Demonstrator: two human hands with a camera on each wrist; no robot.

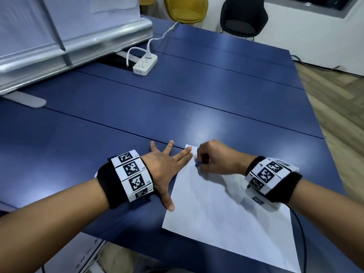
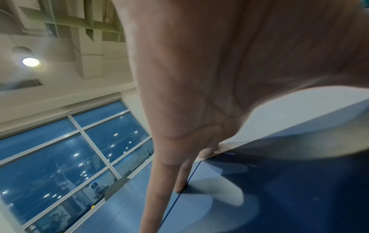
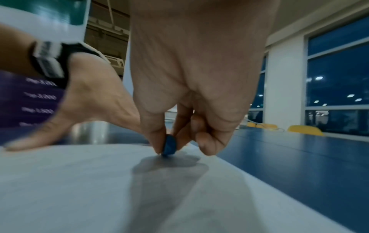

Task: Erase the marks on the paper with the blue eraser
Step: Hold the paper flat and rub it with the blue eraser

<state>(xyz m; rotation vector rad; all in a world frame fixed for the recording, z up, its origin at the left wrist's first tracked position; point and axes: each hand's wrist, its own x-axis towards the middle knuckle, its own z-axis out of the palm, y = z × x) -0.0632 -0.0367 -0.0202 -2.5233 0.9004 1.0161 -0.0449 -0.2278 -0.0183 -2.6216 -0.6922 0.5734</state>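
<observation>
My right hand (image 1: 218, 158): fingers curled, thumb and forefinger pinching blue eraser (image 3: 169, 145), lower edge of eraser touching paper (image 1: 226, 209) near far left corner. My left hand (image 1: 167, 166): flat, fingers spread and straight, palm down on blue table (image 1: 177, 107); forefinger tip and thumb resting on left margin of paper, other fingers on table. Paper lying flat at near right part of table; marks faint, barely legible. White power strip (image 1: 145, 65) far across table, well apart from paper.
</observation>
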